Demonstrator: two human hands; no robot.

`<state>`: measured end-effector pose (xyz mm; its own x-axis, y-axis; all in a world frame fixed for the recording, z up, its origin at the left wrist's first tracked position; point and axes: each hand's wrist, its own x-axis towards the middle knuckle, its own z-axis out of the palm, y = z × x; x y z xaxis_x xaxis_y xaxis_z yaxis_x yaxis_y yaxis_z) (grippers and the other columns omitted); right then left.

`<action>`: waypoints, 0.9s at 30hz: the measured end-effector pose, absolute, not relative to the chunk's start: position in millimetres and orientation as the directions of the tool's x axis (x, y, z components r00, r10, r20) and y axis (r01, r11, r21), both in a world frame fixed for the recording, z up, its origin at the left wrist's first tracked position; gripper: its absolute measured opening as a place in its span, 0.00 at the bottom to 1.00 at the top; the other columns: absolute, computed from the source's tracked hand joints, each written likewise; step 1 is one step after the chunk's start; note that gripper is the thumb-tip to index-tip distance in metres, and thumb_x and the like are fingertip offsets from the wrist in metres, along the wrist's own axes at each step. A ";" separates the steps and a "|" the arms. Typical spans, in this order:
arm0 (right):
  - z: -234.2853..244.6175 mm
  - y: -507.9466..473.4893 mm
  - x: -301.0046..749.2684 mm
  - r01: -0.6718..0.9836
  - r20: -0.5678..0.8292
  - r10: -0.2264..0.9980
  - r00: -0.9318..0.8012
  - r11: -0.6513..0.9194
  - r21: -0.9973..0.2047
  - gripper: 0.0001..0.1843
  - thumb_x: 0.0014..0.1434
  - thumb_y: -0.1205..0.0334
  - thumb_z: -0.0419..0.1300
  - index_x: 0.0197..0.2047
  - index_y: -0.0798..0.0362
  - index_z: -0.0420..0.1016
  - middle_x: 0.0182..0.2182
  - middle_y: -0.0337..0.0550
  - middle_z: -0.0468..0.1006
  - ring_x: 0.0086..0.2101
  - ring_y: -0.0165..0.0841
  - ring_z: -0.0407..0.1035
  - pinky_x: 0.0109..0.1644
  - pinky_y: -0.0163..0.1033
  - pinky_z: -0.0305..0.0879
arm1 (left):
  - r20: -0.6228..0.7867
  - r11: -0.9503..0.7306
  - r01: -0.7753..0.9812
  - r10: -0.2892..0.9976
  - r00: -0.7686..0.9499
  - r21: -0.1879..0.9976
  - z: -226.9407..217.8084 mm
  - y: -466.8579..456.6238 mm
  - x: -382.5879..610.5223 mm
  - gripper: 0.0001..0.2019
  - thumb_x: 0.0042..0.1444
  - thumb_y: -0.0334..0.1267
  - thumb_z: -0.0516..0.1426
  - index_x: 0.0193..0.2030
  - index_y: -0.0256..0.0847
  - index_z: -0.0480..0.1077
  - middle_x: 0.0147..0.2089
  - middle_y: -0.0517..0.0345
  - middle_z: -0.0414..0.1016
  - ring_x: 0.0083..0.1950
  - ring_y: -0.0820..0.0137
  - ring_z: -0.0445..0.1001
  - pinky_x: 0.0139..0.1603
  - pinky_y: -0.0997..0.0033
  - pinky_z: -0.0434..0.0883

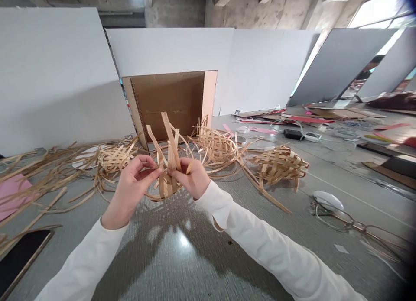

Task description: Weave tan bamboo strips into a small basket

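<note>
Both my hands hold a small half-woven basket of tan strips point(166, 162) above the grey table. My left hand point(131, 186) pinches strips on its left side with thumb and fingers closed. My right hand point(191, 176) grips the right side, fingers curled round the strips. Several loose strip ends stick up from the weave between the two hands. Both arms wear white sleeves.
Woven baskets point(279, 164) point(216, 145) point(113, 158) lie behind the hands. Loose strips point(35, 171) are scattered at left. An open cardboard box point(170, 102) stands at the back. Eyeglasses point(338, 218) lie at right, a dark tablet point(19, 257) at lower left, pink paper point(11, 192) at far left.
</note>
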<state>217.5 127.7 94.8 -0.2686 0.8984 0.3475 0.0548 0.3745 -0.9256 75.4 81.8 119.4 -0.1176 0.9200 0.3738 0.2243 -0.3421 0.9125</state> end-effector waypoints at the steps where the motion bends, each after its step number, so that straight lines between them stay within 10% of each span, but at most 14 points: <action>1: 93.8 127.7 216.9 0.062 0.352 0.897 -0.269 0.380 -0.923 0.06 0.46 0.62 0.58 0.23 0.56 0.67 0.19 0.36 0.67 0.23 0.29 0.61 0.26 0.33 0.58 | 0.361 -0.330 0.229 0.926 -0.109 0.916 119.6 81.8 76.1 0.08 0.46 0.36 0.61 0.33 0.42 0.65 0.33 0.64 0.67 0.37 0.73 0.68 0.38 0.74 0.66; 17: 95.9 120.7 212.2 -0.166 0.234 0.962 -0.144 0.209 -0.964 0.06 0.45 0.60 0.57 0.25 0.54 0.65 0.18 0.36 0.67 0.19 0.28 0.62 0.22 0.34 0.61 | 0.352 -0.299 0.231 0.906 -0.236 0.926 120.2 87.0 69.5 0.15 0.37 0.37 0.64 0.27 0.41 0.61 0.26 0.65 0.66 0.29 0.73 0.69 0.31 0.73 0.67; 27: 100.4 120.7 211.8 -0.202 0.305 0.883 -0.356 0.246 -0.948 0.11 0.40 0.58 0.64 0.23 0.56 0.70 0.19 0.35 0.68 0.22 0.28 0.62 0.27 0.34 0.59 | 0.324 -0.274 0.242 0.924 -0.201 0.931 120.3 86.2 72.6 0.17 0.38 0.39 0.64 0.26 0.42 0.56 0.23 0.68 0.64 0.26 0.75 0.67 0.28 0.75 0.65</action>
<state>211.8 120.7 100.4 -0.3558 0.8834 0.3051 -0.2017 0.2462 -0.9480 72.6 86.2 120.3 -0.2012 0.9243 0.3243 0.2423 -0.2738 0.9308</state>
